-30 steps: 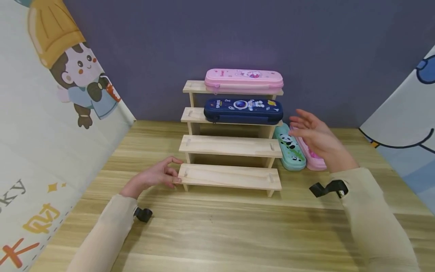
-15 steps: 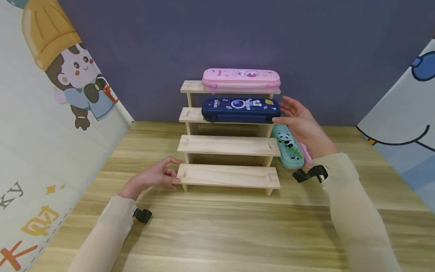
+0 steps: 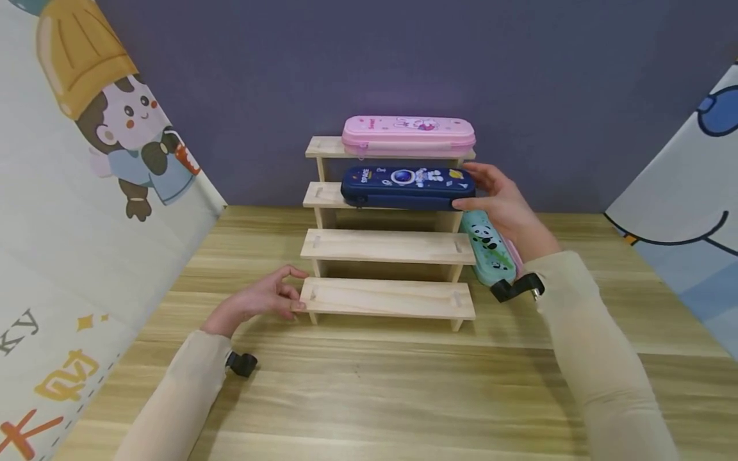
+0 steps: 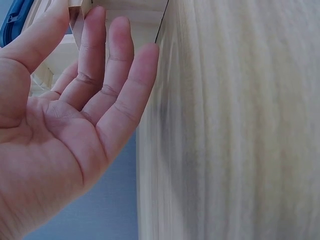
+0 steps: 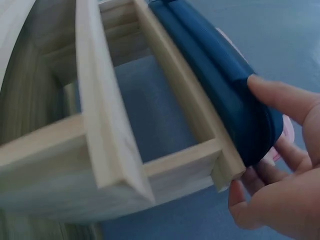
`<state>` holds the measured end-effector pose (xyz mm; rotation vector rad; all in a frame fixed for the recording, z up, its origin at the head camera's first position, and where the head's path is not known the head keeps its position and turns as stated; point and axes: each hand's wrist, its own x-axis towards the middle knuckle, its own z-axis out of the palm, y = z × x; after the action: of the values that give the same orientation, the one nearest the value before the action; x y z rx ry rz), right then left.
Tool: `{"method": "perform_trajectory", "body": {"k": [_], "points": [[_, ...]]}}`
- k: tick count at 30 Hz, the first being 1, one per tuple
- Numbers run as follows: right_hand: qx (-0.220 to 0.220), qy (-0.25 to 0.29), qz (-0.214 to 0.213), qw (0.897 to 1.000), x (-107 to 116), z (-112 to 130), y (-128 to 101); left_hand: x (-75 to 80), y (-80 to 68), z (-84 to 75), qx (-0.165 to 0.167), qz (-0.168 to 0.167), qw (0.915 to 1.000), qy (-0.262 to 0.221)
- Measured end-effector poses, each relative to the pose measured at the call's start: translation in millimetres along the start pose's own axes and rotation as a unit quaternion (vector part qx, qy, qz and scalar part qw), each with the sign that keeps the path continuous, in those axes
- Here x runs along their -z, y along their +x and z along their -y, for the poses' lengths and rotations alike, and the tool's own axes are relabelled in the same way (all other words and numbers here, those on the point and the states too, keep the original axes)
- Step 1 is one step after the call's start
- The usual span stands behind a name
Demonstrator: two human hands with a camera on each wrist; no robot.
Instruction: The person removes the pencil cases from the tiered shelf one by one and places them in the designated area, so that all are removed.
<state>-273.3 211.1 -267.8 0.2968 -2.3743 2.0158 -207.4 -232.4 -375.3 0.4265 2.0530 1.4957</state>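
A four-step light wooden rack (image 3: 389, 246) stands on the table. My left hand (image 3: 261, 297) holds the left end of its lowest step, thumb and index finger at the board's edge; the other fingers spread loosely in the left wrist view. On the second step from the top lies a navy pencil case (image 3: 398, 187) with an astronaut print. My right hand (image 3: 507, 206) grips its right end, with the thumb on the front side and fingers behind, near the step's end in the right wrist view. A pink rabbit pencil case (image 3: 409, 133) lies on the top step.
Right of the rack, a mint panda pencil case (image 3: 487, 246) lies on the wood-grain table (image 3: 357, 390). Another pink case (image 3: 514, 255) beside it is mostly hidden by my right arm. A dark panel (image 3: 403, 57) rises behind; printed sheets flank both sides.
My right hand has moved left from above the cases on the table and taken hold of the navy pencil case's right end. My left hand has stayed at the lowest step.
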Motion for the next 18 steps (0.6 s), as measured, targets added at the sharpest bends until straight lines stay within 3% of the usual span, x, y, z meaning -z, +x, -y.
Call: {"method": "perform_trajectory", "body": {"k": [4, 9, 12, 18], "points": [[0.029, -0.06, -0.003, 0.998, 2.8, -5.7, -3.8, -0.5, 0.2, -1.5, 0.001, -0.002, 1.0, -0.003], [0.127, -0.109, -0.013, 0.986, 5.6, -18.2, -6.2, -0.7, 1.0, -1.9, 0.0, -0.001, 1.0, -0.006], [0.164, -0.115, -0.012, 0.98, 6.6, -22.2, -6.6, -0.3, 1.3, -1.2, -0.001, 0.001, 1.0, -0.005], [0.189, -0.102, -0.014, 0.976, 5.8, -23.1, -10.3, 1.4, 1.9, 0.2, -0.005, 0.003, 1.0, -0.006]]}}
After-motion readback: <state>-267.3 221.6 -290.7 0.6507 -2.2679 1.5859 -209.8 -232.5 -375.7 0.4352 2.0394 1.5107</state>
